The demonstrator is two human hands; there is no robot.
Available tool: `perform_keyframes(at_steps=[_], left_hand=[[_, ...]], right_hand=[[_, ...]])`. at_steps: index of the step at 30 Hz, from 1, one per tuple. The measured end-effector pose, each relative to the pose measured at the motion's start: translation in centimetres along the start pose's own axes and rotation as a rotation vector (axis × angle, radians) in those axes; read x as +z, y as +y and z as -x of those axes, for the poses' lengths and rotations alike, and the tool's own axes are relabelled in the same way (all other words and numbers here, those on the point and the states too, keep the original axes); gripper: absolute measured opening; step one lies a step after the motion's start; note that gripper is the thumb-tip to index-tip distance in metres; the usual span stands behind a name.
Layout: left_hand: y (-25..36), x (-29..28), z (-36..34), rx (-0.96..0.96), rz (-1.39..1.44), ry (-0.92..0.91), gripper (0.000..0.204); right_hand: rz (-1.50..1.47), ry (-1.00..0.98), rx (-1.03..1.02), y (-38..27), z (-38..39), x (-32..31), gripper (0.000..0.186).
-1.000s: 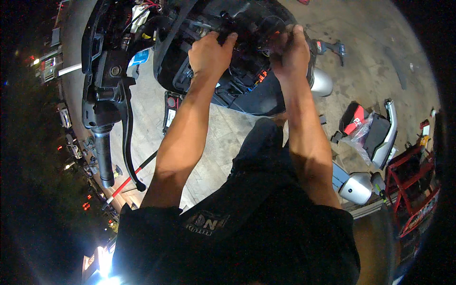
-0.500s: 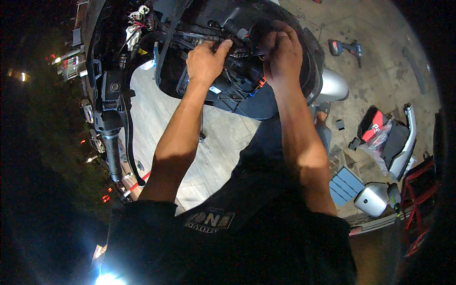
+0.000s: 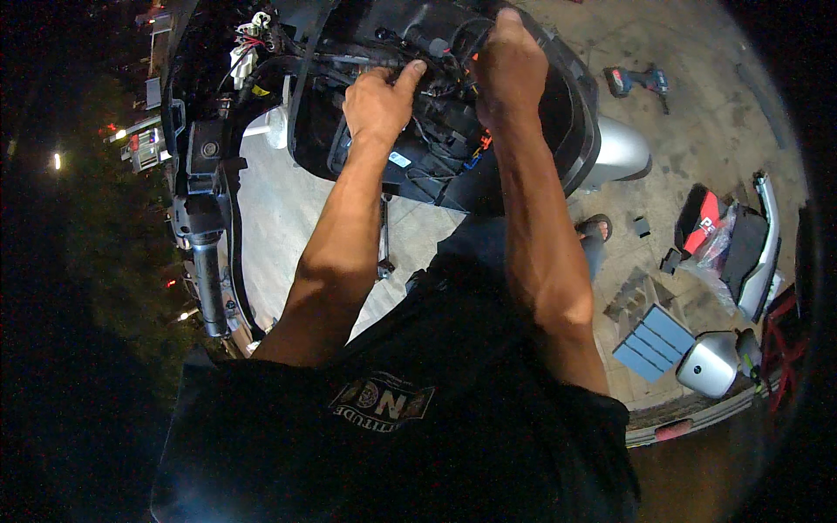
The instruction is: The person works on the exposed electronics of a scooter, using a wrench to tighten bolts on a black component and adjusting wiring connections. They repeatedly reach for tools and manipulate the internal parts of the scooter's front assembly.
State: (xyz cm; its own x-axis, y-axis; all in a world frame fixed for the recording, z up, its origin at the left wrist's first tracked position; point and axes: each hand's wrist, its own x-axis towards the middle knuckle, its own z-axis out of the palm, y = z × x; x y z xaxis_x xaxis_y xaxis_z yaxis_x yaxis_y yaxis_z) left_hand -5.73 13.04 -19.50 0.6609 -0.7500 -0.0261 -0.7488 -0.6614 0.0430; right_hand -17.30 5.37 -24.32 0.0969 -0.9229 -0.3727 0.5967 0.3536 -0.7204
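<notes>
Beneath my hands lies the open black body of a scooter (image 3: 567,131), filled with dark wiring (image 3: 436,135) and a few orange and blue connectors (image 3: 479,148). My left hand (image 3: 380,103) is curled over the wiring on the left side of the cavity, thumb raised, its fingertips hidden among the black cables. On the cavity's right side my right hand (image 3: 513,74) is closed, thumb pointing away from me. Whatever it holds is hidden behind its fingers. Bits of orange show just left of that hand.
To the left is a handlebar grip (image 3: 207,283) with its lever (image 3: 235,248). On the floor at right lie a cordless drill (image 3: 638,83), a silver-and-black trim panel (image 3: 765,248), a blue-grey slatted tray (image 3: 654,342) and a silver cover (image 3: 708,364). A person's sandalled foot (image 3: 595,228) stands beside the scooter.
My right hand has moved away from me, turning from loosely bent fingers to a closed grip with the thumb up. My left hand stays at the wiring. The view has shifted slightly.
</notes>
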Motion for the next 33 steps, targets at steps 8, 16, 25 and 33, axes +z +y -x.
perform_keyframes(at_steps=[8,16,25,33], left_hand=[[-0.3,0.3,-0.2,-0.053,0.000,-0.039,0.065],[-0.9,0.3,-0.5,0.000,0.107,-0.022,0.062],[-0.4,0.0,-0.4,0.022,0.099,0.024,0.059],[-0.4,-0.2,-0.3,-0.018,0.091,-0.036,0.056]], right_hand=[[0.008,0.067,0.030,-0.6,0.8,0.8,0.028],[0.178,0.097,-0.081,0.3,1.6,0.4,0.035],[0.206,0.136,-0.215,1.2,1.6,0.1,0.036],[0.141,0.064,-0.209,1.3,1.8,-0.2,0.036]])
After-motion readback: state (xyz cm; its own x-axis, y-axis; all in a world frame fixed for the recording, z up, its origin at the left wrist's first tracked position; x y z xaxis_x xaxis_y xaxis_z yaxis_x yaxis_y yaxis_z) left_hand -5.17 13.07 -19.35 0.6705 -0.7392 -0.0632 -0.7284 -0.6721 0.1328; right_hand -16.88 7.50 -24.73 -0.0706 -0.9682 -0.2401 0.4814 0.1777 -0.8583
